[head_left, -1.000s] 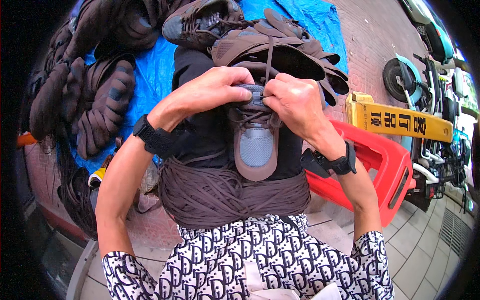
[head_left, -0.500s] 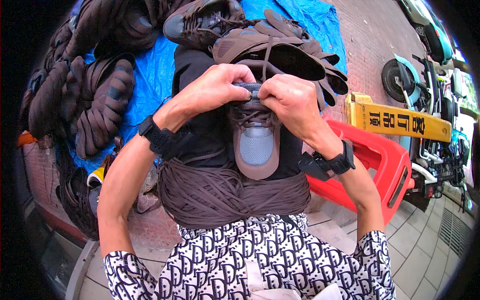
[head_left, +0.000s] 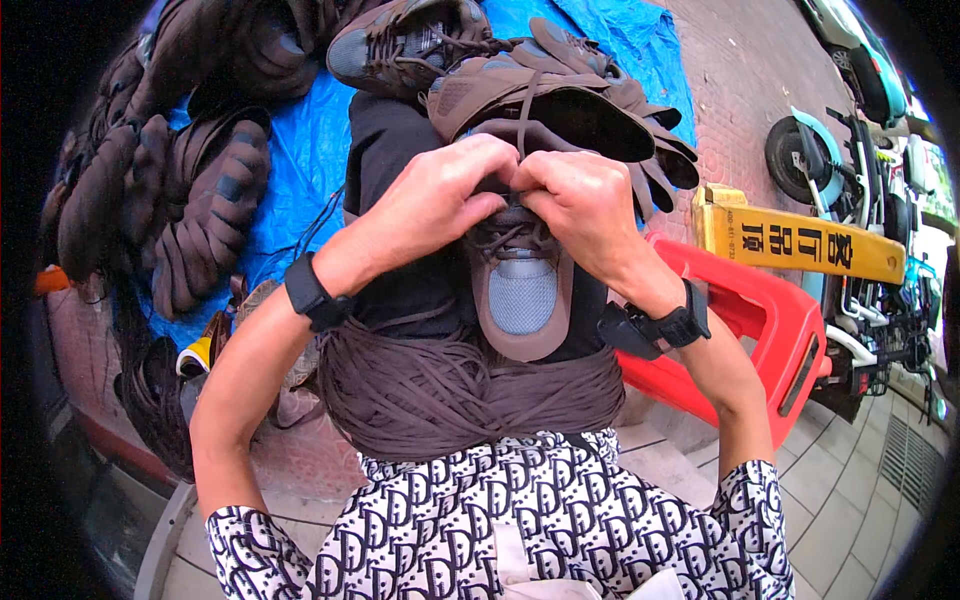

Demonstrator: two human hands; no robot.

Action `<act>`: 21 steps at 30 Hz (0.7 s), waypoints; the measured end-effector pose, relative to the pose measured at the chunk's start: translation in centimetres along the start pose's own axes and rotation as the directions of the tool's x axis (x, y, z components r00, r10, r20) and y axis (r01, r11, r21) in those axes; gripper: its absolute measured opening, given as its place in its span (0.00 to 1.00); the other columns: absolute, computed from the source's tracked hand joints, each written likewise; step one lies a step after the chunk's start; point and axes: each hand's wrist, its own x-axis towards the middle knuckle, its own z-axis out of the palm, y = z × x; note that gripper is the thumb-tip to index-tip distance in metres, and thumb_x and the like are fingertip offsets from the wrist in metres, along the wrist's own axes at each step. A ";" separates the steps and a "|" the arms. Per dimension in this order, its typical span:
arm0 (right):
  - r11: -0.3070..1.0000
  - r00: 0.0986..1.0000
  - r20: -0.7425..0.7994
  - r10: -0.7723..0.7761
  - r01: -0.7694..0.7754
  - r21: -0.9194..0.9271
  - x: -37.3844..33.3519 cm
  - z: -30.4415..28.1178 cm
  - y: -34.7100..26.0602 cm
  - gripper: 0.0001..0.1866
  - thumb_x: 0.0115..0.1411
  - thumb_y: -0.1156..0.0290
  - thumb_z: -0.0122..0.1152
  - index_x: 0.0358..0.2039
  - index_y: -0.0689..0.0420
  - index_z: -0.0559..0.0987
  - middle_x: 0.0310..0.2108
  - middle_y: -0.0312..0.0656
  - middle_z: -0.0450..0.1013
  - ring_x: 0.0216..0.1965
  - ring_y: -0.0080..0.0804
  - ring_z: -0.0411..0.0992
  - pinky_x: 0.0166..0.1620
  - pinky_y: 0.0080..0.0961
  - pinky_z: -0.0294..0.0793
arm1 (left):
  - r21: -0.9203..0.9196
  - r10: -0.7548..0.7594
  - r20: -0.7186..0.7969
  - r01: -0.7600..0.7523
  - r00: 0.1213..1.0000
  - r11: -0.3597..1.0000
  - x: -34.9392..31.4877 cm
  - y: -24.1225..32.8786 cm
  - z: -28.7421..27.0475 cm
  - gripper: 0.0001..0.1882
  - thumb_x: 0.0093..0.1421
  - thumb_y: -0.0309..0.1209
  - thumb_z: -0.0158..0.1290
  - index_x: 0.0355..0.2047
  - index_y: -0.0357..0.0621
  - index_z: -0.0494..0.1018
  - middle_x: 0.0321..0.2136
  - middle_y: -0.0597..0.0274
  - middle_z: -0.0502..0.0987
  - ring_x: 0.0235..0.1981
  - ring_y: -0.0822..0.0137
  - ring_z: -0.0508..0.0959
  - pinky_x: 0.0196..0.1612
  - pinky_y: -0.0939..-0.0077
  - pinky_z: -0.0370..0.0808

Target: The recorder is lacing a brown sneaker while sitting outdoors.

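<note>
A brown sneaker (head_left: 523, 335) with a blue-grey mesh toe rests on my lap, its toe toward me and brown laces crossing its front. At its tongue end both hands meet. My right hand (head_left: 582, 200) is closed, its thumb and fingers pinching the sneaker's edge by the top lace holes. My left hand (head_left: 445, 190) has curled fingers beside it; the fingertips and whatever they grip are hidden. One shoelace (head_left: 527, 105) runs up from between the hands. Across my thighs lies a thick bundle of brown laces (head_left: 410, 395).
Several more brown sneakers (head_left: 410, 50) lie just beyond my hands. Dark shoe pieces (head_left: 205, 210) pile up at left on a blue tarp (head_left: 300, 190). A red plastic stool (head_left: 795, 330) and a long yellow box (head_left: 800, 235) stand at right; parked scooters (head_left: 810, 160) are beyond.
My left hand has moved right and up, closer to my right hand, and its fingers have curled over the tongue end. The sneaker's toe has shifted slightly right.
</note>
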 end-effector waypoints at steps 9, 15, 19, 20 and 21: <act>0.999 0.999 0.023 0.029 -0.030 0.033 0.3 0.1 0.0 0.02 0.42 0.76 0.51 0.17 0.55 0.71 0.14 0.42 0.68 0.18 0.38 0.70 0.22 0.33 0.68 | 0.327 0.092 0.054 -0.105 0.994 0.939 -0.3 0.3 -0.1 0.08 0.45 0.21 0.49 0.27 0.37 0.63 0.25 0.53 0.66 0.27 0.52 0.71 0.27 0.65 0.70; 0.998 0.996 0.084 0.037 -0.032 -0.061 0.7 0.4 -0.1 0.02 0.44 0.74 0.51 0.17 0.56 0.70 0.14 0.43 0.68 0.19 0.41 0.70 0.21 0.35 0.68 | 0.479 0.013 0.180 -0.100 0.984 0.872 0.3 0.5 -0.9 0.07 0.43 0.21 0.48 0.25 0.36 0.66 0.25 0.53 0.66 0.27 0.54 0.71 0.26 0.66 0.70; 0.993 0.982 0.152 0.115 -0.114 -0.015 1.5 -0.4 0.1 0.03 0.41 0.75 0.55 0.20 0.58 0.71 0.18 0.44 0.69 0.23 0.40 0.71 0.26 0.31 0.69 | 0.460 -0.029 0.202 -0.068 0.979 0.885 0.5 0.5 -1.1 0.05 0.43 0.21 0.48 0.23 0.36 0.66 0.24 0.52 0.67 0.27 0.53 0.71 0.27 0.65 0.70; 0.979 0.956 0.219 0.198 -0.204 0.006 2.0 -0.7 0.4 0.07 0.39 0.76 0.58 0.22 0.60 0.72 0.21 0.45 0.70 0.25 0.37 0.72 0.27 0.26 0.70 | 0.458 -0.029 0.205 -0.070 0.978 0.886 0.5 0.6 -1.0 0.05 0.43 0.21 0.48 0.23 0.36 0.66 0.24 0.52 0.67 0.27 0.53 0.71 0.27 0.65 0.70; 0.976 0.945 0.244 0.216 -0.203 -0.078 2.7 -0.8 0.7 0.12 0.37 0.74 0.60 0.26 0.61 0.73 0.24 0.47 0.71 0.27 0.39 0.72 0.30 0.27 0.70 | 0.456 -0.020 0.212 -0.080 0.977 0.886 0.5 0.6 -1.0 0.05 0.43 0.21 0.48 0.23 0.35 0.66 0.24 0.52 0.67 0.27 0.53 0.72 0.27 0.65 0.70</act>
